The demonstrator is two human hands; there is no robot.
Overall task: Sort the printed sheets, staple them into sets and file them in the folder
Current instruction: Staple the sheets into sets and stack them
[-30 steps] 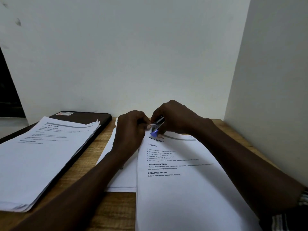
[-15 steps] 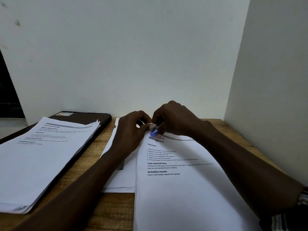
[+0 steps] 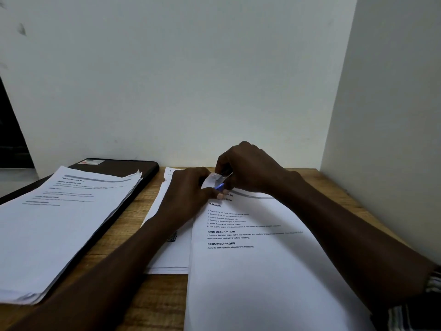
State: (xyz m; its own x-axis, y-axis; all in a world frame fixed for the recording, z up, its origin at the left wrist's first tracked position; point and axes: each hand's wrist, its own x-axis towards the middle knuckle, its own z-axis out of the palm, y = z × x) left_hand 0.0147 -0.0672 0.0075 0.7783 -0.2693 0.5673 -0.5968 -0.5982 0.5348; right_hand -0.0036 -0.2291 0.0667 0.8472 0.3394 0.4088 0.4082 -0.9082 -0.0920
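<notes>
The right hand (image 3: pixel 250 170) is curling round a small stapler (image 3: pixel 223 181) at the far left corner of the printed set (image 3: pixel 262 271), which is lying on the desk (image 3: pixel 152 306) at near right. The left hand (image 3: pixel 188 197) is pinching that lifted corner. Another stack (image 3: pixel 59 223) is resting on the dark folder (image 3: pixel 133 167) at left.

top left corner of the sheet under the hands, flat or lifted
Lifted: the corner curls upward, pinched by the left hand; the right hand holds the stapler at it.
</notes>
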